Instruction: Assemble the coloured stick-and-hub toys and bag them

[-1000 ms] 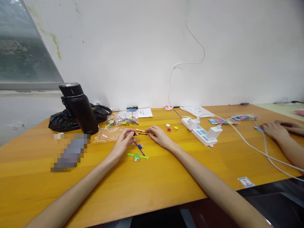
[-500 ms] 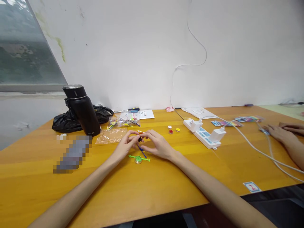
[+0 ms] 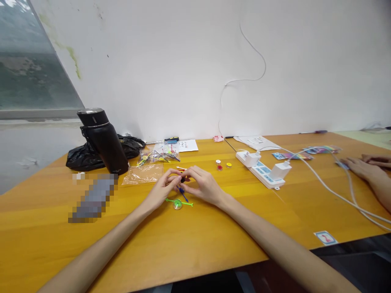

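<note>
My left hand [image 3: 166, 185] and my right hand [image 3: 203, 185] meet above the table, fingertips closed on a small black piece [image 3: 183, 179]. Its exact kind is hidden by the fingers. A dark red bit shows beside it, near my right fingers. Just below the hands lies a blue plastic arrow [image 3: 184, 195]. Closer to me is a green arrow [image 3: 187, 204] with a clear round disc [image 3: 177, 204] at its middle. Behind my fingertips the tip of a white arrow [image 3: 181, 169] shows. White, red and yellow round caps [image 3: 229, 165] sit to the right of my right hand.
A black bottle [image 3: 105, 142] stands at the left before a black plastic bag [image 3: 82, 158]. Nearby lie a clear bag of arrows [image 3: 159, 154] and an empty clear bag [image 3: 142, 175]. A power strip [image 3: 262, 173] with cables lies right; another person's hand [image 3: 363, 169] rests beyond it.
The black piece between my fingertips has shifted slightly to the right, and a dark red bit shows more beside it. My hands have otherwise hardly moved; the view has shifted slightly.
</note>
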Demonstrator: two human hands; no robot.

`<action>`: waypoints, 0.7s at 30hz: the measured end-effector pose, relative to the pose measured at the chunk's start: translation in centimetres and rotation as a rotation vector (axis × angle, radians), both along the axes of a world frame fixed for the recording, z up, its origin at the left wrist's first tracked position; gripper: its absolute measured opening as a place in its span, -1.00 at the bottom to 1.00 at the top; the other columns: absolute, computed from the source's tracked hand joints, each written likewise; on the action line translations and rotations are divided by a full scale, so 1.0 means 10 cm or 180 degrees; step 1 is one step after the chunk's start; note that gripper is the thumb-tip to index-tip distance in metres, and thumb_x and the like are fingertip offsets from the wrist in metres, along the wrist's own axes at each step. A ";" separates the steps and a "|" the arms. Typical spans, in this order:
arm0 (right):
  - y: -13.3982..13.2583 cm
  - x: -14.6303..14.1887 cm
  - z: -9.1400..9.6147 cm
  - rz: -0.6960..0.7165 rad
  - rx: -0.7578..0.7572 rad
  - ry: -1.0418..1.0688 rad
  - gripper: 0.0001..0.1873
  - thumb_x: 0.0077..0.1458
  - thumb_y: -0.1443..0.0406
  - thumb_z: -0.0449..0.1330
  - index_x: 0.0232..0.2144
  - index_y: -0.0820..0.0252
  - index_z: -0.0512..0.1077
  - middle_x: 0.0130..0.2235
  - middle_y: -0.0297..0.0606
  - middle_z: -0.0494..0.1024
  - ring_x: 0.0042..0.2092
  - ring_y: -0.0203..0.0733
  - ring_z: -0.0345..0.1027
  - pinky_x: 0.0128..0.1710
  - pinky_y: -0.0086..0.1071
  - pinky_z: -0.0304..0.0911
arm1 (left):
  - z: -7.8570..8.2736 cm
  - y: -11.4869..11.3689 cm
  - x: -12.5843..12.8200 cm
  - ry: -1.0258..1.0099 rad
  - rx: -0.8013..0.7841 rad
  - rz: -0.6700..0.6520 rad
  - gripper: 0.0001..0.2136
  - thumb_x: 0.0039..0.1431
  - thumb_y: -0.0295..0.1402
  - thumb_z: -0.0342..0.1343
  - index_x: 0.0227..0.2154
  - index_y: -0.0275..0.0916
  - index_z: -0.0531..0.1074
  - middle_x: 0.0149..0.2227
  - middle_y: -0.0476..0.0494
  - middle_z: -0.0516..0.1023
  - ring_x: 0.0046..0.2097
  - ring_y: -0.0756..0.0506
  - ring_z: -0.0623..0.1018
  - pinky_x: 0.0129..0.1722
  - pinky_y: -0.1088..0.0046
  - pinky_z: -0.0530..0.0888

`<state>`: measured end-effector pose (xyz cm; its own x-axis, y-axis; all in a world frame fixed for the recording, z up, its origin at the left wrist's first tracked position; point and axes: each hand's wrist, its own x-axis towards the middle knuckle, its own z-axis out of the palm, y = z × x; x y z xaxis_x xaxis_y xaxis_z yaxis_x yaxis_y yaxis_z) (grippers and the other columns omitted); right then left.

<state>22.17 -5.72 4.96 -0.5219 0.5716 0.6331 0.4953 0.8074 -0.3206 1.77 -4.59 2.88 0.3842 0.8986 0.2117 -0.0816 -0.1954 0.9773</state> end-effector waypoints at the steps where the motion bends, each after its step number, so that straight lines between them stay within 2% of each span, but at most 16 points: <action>1: 0.02 0.02 0.00 -0.0016 0.0037 0.0007 -0.83 0.34 0.22 0.13 -0.06 0.08 0.41 -0.13 -0.22 0.56 -0.08 -0.12 0.42 -0.03 -0.27 0.33 | 0.01 0.00 0.00 -0.0027 0.0053 0.0091 -0.68 0.25 -0.05 0.18 -0.10 -0.17 0.45 -0.08 -0.18 0.61 -0.15 -0.11 0.60 -0.15 0.38 0.52; 4: 0.13 0.14 0.02 -0.0452 0.0181 -0.0054 -0.79 0.35 0.26 0.08 -0.01 0.08 0.42 -0.06 -0.17 0.56 0.00 -0.04 0.39 0.06 -0.18 0.27 | 0.02 0.01 -0.01 -0.0012 0.0183 0.0345 -0.69 0.29 -0.04 0.11 -0.11 -0.16 0.50 0.03 -0.20 0.54 0.01 -0.17 0.54 -0.06 0.33 0.52; 8: 0.33 0.43 0.00 -0.1487 0.0312 -0.0223 -0.77 0.36 0.27 0.05 -0.02 0.13 0.43 -0.02 -0.07 0.54 0.03 0.10 0.32 0.07 -0.06 0.19 | 0.01 0.03 -0.04 0.0234 0.0262 0.0511 -0.72 0.30 -0.07 0.11 -0.17 -0.15 0.55 -0.03 -0.18 0.55 -0.01 -0.17 0.54 -0.05 0.35 0.49; 11: 0.45 0.63 -0.05 -0.1988 0.0386 -0.0440 -0.82 0.34 0.30 0.06 -0.08 0.14 0.42 -0.07 -0.05 0.55 0.01 0.15 0.29 0.04 -0.02 0.15 | 0.01 0.02 -0.05 0.0451 0.0404 0.0495 -0.77 0.33 -0.14 0.08 -0.18 -0.12 0.56 -0.08 -0.15 0.57 -0.02 -0.15 0.55 -0.03 0.37 0.45; 14: 0.51 0.74 -0.14 -0.2201 0.0384 -0.0715 -0.90 0.29 0.35 0.11 -0.17 0.13 0.43 -0.15 -0.06 0.58 -0.03 0.16 0.27 0.00 -0.01 0.13 | 0.02 -0.02 -0.05 0.0635 0.0606 0.0446 -0.81 0.33 -0.20 0.09 -0.19 -0.10 0.58 -0.09 -0.14 0.58 -0.05 -0.15 0.55 -0.02 0.37 0.42; 17: 0.55 0.78 -0.22 -0.2221 0.0167 -0.0951 -0.91 0.24 0.40 0.16 -0.26 0.13 0.44 -0.23 -0.06 0.59 -0.07 0.14 0.28 -0.05 -0.04 0.14 | 0.04 -0.04 -0.05 0.0845 0.0779 0.0382 -0.83 0.33 -0.25 0.09 -0.19 -0.10 0.57 -0.10 -0.15 0.58 -0.06 -0.16 0.55 -0.03 0.35 0.41; 21: 0.57 0.78 -0.28 -0.2154 0.0112 -0.1016 -0.87 0.22 0.44 0.14 -0.25 0.14 0.45 -0.24 -0.06 0.59 -0.08 0.12 0.29 -0.08 -0.07 0.15 | 0.03 -0.05 -0.07 0.1099 0.0896 0.0188 -0.84 0.32 -0.28 0.09 -0.15 -0.12 0.54 -0.12 -0.18 0.57 -0.12 -0.16 0.56 -0.09 0.31 0.44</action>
<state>29.98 0.00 2.21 -0.2249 0.8153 0.5336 0.9520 0.3005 -0.0578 1.06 -5.06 3.14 0.4250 0.8470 0.3193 0.2595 -0.4520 0.8534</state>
